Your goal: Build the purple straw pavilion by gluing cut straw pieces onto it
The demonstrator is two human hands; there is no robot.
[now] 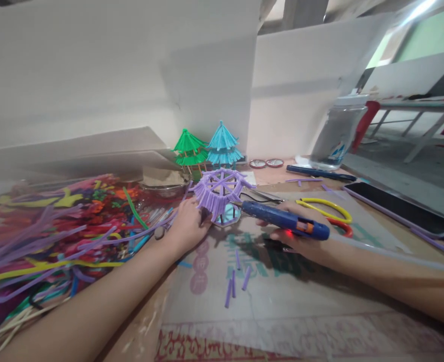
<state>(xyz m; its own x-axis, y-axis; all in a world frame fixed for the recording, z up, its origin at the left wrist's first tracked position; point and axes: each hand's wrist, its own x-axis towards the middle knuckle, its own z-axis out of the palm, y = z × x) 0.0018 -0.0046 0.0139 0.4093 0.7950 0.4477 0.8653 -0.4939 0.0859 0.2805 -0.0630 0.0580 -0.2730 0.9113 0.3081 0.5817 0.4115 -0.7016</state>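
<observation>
At head-view centre, over a printed sheet [206, 322], a purple model [214, 201], probably light, fragile and best held by its lower frame, is grasped by the fingers of the left hand [188, 229], tips indistinct, while those of the right hand [302, 244] clasp a glue gun [276, 216], handle mostly hidden.

The purple pipe-cleaner pavilion [214, 200] hides some fingertips of my left hand [187, 229]. Right of the pavilion, my right hand [306, 245] partly covers the scissors [347, 217]; beyond it, print on two red-rimmed discs [274, 163] is too small to read. Left of it, the blurred pipe-cleaner heap [56, 226] runs out of view.
</observation>
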